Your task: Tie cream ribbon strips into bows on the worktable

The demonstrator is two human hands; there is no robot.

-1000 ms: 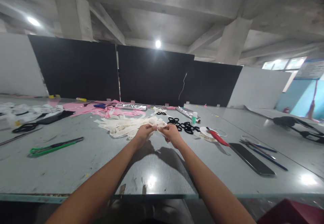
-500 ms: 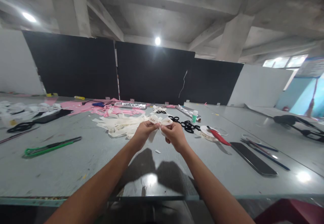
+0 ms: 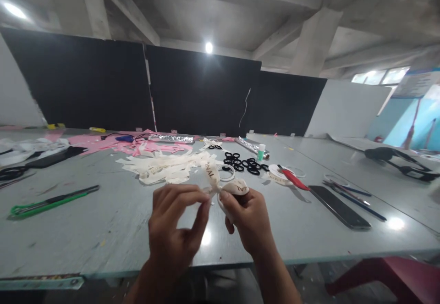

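Right hand [image 3: 248,212] is pinching printed ribbon [image 3: 237,186] at its gather, left hand [image 3: 167,226] nipping it alongside, firm pressure likely keeping folds neat.

The ribbon [image 3: 237,186] at centre looks like smooth cloth. Across the lower frame, the table [image 3: 117,240] is glossy. Foil [image 3: 176,139] left of centre is crinkled and shiny; the ceiling [image 3: 213,6], top, is matt concrete.

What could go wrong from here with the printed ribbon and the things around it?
The right hand pinches the looped printed ribbon; if that grip eases, the loops may slip loose. The red tool seems propped on the ribbon roll, so tugging the roll might knock it off.
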